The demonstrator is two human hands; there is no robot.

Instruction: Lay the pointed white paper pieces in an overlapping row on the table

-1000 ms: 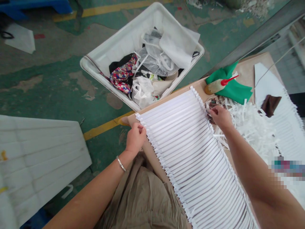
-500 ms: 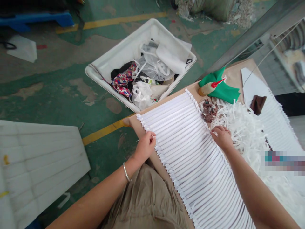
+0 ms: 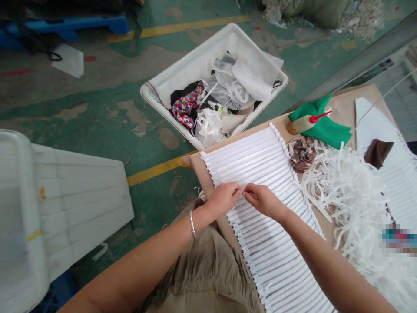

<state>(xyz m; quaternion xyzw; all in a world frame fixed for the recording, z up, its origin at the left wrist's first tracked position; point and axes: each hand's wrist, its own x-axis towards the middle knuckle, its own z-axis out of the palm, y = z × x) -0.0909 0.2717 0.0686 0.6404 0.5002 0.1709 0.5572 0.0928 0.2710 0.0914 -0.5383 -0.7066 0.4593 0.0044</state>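
A long row of overlapping white strips (image 3: 257,174) lies across the brown table (image 3: 342,108). My left hand (image 3: 223,199) and my right hand (image 3: 263,201) meet over the near left part of the row. Both pinch at the same spot on a strip, fingertips almost touching. A silver bracelet (image 3: 192,224) sits on my left wrist. What exactly the fingertips hold is too small to make out beyond the strip itself.
A heap of white paper shreds (image 3: 348,191) lies right of the row. Behind it are a glue bottle with a red nozzle (image 3: 306,122) on green cloth (image 3: 325,126). A white bin (image 3: 182,74) of bags stands on the floor. White foam panels (image 3: 81,200) sit at left.
My right hand has come from the right edge of the row to the left, meeting my left hand, which slid a little down the row. The camera view shifted slightly.
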